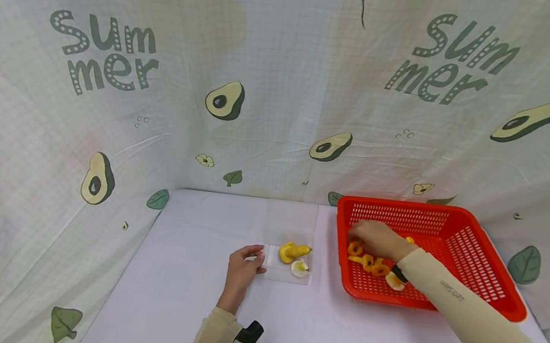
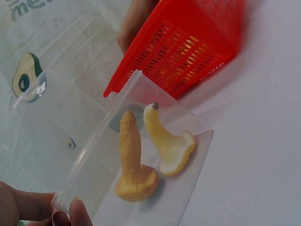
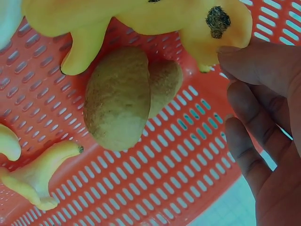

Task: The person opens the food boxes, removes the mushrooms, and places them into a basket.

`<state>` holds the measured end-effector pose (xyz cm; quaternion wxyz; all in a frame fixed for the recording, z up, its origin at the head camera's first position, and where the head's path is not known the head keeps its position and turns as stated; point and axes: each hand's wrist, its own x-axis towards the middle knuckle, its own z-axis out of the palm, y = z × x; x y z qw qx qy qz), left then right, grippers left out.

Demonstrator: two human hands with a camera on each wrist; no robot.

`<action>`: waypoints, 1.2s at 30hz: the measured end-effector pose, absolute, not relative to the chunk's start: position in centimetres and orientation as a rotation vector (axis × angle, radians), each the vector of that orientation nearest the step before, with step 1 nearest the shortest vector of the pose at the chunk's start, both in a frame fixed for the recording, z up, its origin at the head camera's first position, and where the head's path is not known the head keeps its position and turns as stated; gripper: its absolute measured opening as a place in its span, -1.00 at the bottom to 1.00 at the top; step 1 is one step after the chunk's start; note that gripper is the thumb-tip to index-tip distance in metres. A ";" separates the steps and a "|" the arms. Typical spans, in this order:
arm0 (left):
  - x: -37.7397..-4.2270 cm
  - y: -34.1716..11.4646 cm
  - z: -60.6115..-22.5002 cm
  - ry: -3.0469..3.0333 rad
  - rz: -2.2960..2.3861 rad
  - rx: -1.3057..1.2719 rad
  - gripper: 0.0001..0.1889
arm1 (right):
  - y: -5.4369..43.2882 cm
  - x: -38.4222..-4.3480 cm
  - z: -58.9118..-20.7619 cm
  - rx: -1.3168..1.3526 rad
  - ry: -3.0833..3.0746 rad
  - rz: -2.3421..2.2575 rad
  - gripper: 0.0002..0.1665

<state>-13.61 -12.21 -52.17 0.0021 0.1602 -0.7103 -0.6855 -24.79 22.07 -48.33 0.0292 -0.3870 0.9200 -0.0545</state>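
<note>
A clear plastic box [image 1: 285, 276] with a raised lid stands on the table. My left hand [image 1: 241, 270] pinches its left edge between thumb and fingers. Inside the box lie a yellow-brown mushroom [image 2: 131, 160] and a pale yellow mushroom [image 2: 169, 148] with a dark stem end. My right hand [image 1: 377, 238] reaches into the red basket [image 1: 457, 213] near its left wall. In the right wrist view its thumb and forefinger pinch the edge of a yellow mushroom [image 3: 197, 44] with a dark end; the forefinger's tip is hidden. A brown mushroom [image 3: 117, 101] lies close by.
Several more yellow mushrooms [image 1: 379, 269] lie in the basket's left part, among them a small curved one [image 3: 51, 172]. A white cloth covers the table [image 1: 166, 294]. Behind it hangs a curtain [image 1: 266, 159] printed with avocados.
</note>
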 end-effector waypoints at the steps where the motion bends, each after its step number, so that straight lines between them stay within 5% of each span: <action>1: -13.6 -12.2 -52.2 -2.227 -2.152 0.500 -0.69 | 22.1 -24.8 -48.2 -1.193 2.840 -0.171 -0.66; 21: -13.7 -12.1 -51.7 -2.235 -2.154 0.490 -0.69 | 20.7 -21.9 -41.1 -1.540 3.002 -0.245 -0.66; 36: -13.5 -12.2 -52.0 -2.236 -2.151 0.502 -0.69 | 14.5 -20.7 -40.5 -1.787 2.881 -0.214 -0.69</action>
